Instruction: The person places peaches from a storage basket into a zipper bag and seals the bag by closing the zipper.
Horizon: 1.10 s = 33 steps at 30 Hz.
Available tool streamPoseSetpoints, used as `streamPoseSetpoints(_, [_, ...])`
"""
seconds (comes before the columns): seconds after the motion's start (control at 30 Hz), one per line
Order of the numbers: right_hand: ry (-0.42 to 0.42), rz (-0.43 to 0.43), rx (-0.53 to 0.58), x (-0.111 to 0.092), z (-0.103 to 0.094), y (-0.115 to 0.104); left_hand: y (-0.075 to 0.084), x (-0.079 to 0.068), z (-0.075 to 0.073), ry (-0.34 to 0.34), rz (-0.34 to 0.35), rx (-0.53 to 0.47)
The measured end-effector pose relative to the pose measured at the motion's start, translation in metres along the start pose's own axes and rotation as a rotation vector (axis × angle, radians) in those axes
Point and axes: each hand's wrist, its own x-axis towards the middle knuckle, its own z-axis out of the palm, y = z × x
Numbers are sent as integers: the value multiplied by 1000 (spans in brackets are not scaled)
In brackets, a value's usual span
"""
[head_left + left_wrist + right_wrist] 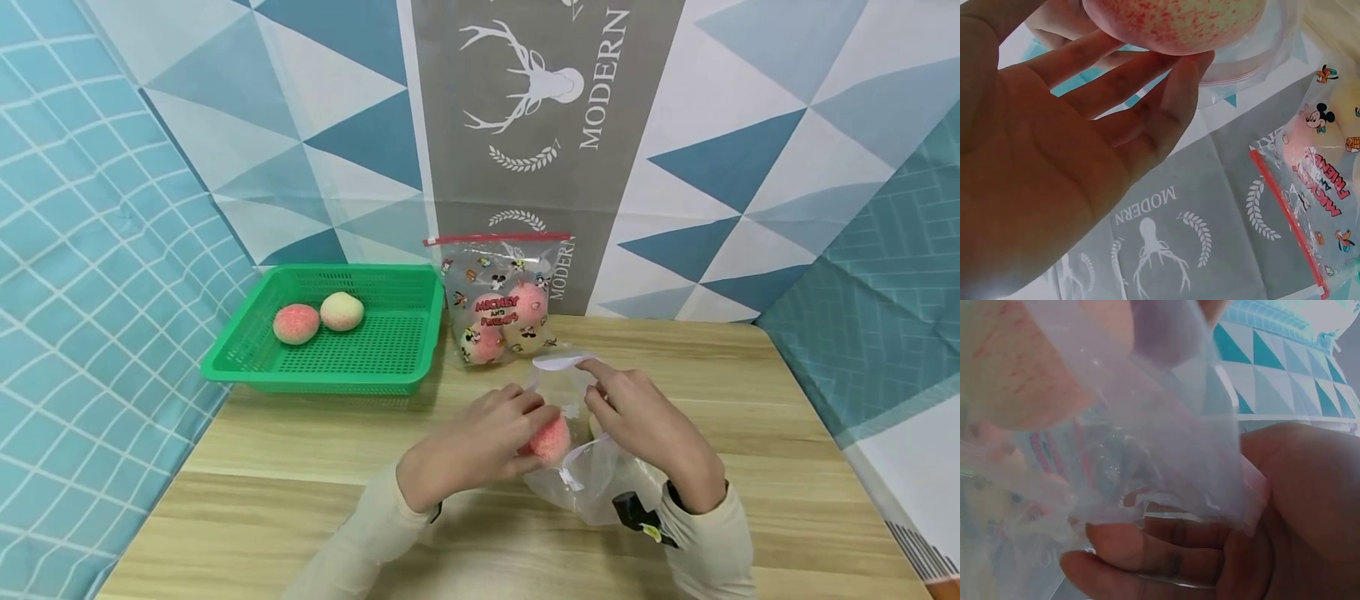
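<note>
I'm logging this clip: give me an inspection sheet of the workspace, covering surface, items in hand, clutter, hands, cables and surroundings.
Surface: wood-grain table.
Job's things: green basket holding a reddish ball and a pale ball; printed bag with a red zip strip, balls inside; open clear bag.
Clutter: nothing seen.
Left hand: the left hand grips a pink ball at the clear bag's mouth.
Right hand: the right hand holds the clear bag's edge; black device by that wrist.
Cables: nothing seen.
Surroundings: deer-print backdrop behind; blue gridded cloth at the head view's left.
</note>
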Motion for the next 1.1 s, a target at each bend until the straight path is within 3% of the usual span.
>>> streamPoseSetpoints(0.43, [40,-33,8,-2,1,-2,6,0,2,-41,-22,-5])
streamPoseSetpoints(1.1, [63,-82,-20,0,2,-3,5,-2,5,-21,-22,32])
